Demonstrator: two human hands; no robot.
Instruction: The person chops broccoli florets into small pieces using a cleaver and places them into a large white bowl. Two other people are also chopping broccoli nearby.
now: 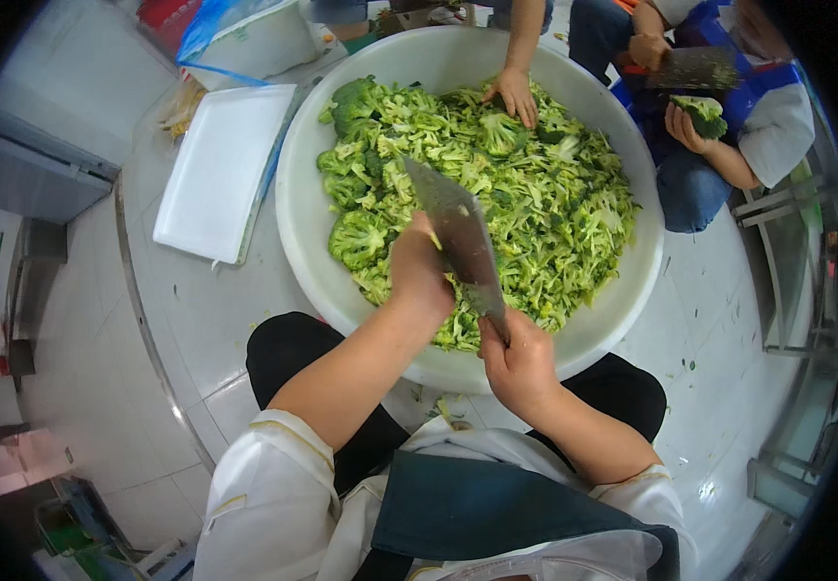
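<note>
My right hand point(518, 360) grips the handle of a cleaver point(453, 232), whose broad blade angles up and left over a big white basin point(298, 203) full of chopped broccoli stems point(574, 232). My left hand point(414, 261) is curled just left of and partly behind the blade; what it holds is hidden. Whole broccoli florets point(356, 237) lie along the basin's left side.
A co-worker's hand point(511, 92) reaches into the basin's far side. At right, another person holds a cleaver point(690, 68) and broccoli point(700, 114). A white lid or tray point(216, 169) lies left of the basin, near a blue-lined tub point(254, 44). Metal racks point(777, 271) stand at right.
</note>
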